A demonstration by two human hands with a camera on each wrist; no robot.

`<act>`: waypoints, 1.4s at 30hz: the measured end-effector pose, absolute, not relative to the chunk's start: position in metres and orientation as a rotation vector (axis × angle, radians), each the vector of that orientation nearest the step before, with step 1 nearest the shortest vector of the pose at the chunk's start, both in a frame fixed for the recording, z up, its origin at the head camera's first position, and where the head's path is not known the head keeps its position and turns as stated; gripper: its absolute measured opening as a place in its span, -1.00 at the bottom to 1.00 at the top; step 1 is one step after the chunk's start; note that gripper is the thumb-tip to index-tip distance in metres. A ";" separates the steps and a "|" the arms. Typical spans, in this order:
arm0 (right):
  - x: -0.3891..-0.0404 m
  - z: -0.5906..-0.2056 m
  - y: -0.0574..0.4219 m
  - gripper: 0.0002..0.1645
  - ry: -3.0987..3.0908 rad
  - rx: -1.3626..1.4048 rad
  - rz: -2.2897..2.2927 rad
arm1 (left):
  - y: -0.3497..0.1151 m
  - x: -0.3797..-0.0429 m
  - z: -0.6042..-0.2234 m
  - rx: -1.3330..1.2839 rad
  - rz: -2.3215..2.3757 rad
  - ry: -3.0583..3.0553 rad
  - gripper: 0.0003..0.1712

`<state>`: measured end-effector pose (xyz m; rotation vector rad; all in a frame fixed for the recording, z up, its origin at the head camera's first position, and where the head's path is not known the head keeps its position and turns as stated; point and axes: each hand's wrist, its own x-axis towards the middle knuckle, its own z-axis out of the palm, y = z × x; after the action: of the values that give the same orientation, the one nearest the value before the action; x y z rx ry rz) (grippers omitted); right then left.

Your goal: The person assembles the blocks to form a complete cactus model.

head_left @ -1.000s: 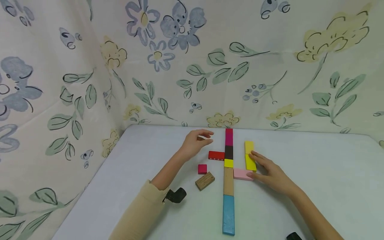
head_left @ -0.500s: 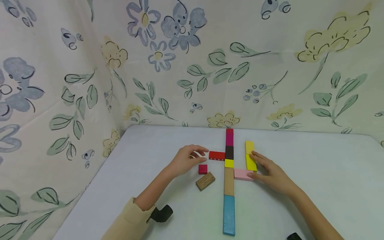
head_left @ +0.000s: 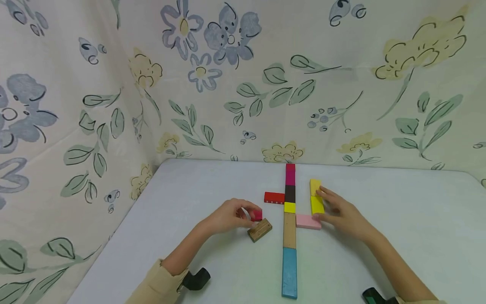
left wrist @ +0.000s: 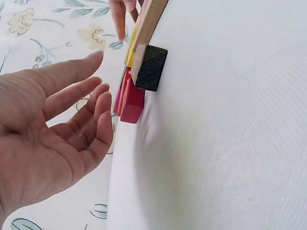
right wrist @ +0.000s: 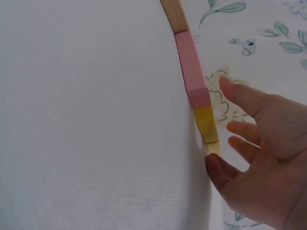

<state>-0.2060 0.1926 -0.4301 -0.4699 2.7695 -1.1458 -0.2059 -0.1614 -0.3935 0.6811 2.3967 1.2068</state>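
Note:
My left hand (head_left: 229, 217) hovers beside a small red cube (head_left: 258, 215), fingers loosely bent and apart from it in the left wrist view. Just below that cube lies a brown wooden block (head_left: 260, 230), set at a slant. On the other side, my right hand (head_left: 347, 217) is spread around two yellow blocks (head_left: 317, 204) standing end to end, its fingertips close to their right edge. Its thumb is near the corner of a pink block (head_left: 308, 221); whether it touches cannot be told. In the right wrist view nothing is gripped.
A straight column runs up the table's middle: a blue block (head_left: 289, 272), a tan block (head_left: 290, 230), a small yellow block (head_left: 290, 207), a dark block (head_left: 290, 194) and a magenta block (head_left: 290, 176). A red dotted block (head_left: 274, 197) juts left. Floral cloth (head_left: 243, 84) hangs behind.
My left hand has come down and toward me, from beside the upper column to the small red cube. My right hand has barely shifted; its thumb has drawn slightly off the pink block.

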 end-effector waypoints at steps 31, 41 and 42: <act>-0.219 -0.430 0.198 0.05 2.692 -0.589 -1.148 | -0.166 -0.208 -0.410 0.740 1.136 2.188 -0.31; -0.220 -0.430 0.198 0.07 2.695 -0.586 -1.145 | -0.165 -0.209 -0.415 0.766 1.114 2.188 -0.28; -0.219 -0.430 0.198 0.07 2.694 -0.588 -1.145 | -0.165 -0.209 -0.415 0.768 1.113 2.190 -0.29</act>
<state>-0.2194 0.1981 -0.4301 -0.5877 2.6944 -1.1453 -0.2091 -0.1650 -0.4153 0.7682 2.1903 1.1130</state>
